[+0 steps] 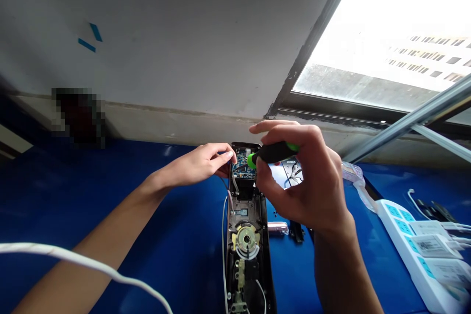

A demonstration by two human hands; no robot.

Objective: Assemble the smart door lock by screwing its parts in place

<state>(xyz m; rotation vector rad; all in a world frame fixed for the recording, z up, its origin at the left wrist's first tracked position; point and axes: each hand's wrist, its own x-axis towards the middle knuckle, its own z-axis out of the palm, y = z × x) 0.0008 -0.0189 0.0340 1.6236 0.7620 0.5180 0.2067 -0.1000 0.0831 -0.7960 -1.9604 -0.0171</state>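
The right hand [305, 181] grips a black and green screwdriver [274, 153]. The left hand [198, 164] holds the open black door lock [246, 216].

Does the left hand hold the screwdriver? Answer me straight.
No, the right hand grips the black-and-green screwdriver, while the left hand rests against the electronic door lock.

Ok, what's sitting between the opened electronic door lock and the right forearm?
In the head view, a pinkish cylinder and a small black bracket lie on the blue tabletop between the electronic door lock and the right forearm.
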